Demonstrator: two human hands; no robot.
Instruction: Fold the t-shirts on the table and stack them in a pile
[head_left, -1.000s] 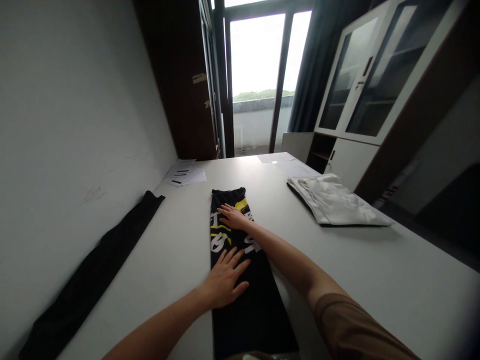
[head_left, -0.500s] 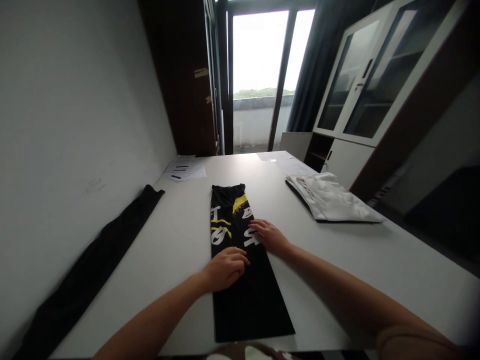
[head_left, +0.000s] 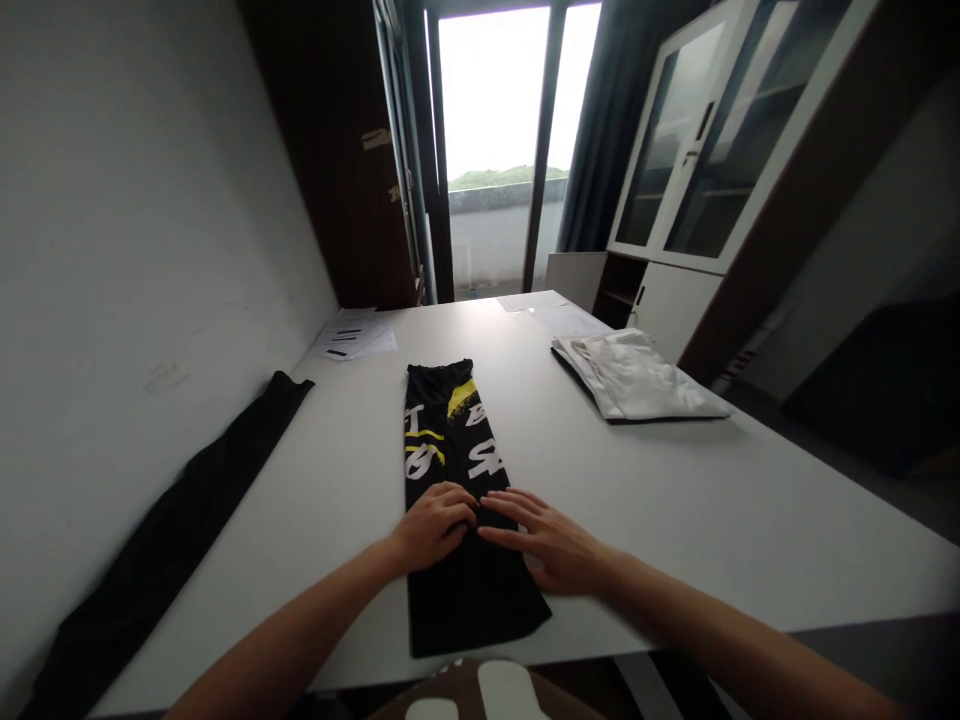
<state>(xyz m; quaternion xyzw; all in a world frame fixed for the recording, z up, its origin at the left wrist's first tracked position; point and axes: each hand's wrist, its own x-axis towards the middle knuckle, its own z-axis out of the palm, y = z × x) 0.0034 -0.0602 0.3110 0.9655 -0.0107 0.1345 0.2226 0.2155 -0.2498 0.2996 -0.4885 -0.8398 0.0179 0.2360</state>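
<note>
A folded pair of black trousers [head_left: 480, 600] lies lengthwise on the white table, its gathered waistband at the far end. White letters and yellow stripes mark the far half; the near half is plain black. My left hand [head_left: 435, 525] rests on the left side of the cloth, fingers loosely bent, with no fold seen between them. Close beside it, my right hand [head_left: 551, 540] lies over the right edge, fingers stretched out and spread. The two hands' fingertips nearly meet in the middle of the cloth. The near right corner curves up slightly.
Along the wall at left lies a long black cloth [head_left: 180, 520]. A folded white garment [head_left: 637, 375] with a dark underside sits at right on the table [head_left: 345, 450]. Papers [head_left: 356, 335] lie at the far left, more sheets [head_left: 562, 318] at the far edge. A glass-door cabinet [head_left: 690, 160] stands behind.
My right hand has moved nearer and left, from the printed letters to the plain black part. The trousers' near right corner has shifted inward and now curves. The camera view has also shifted.
</note>
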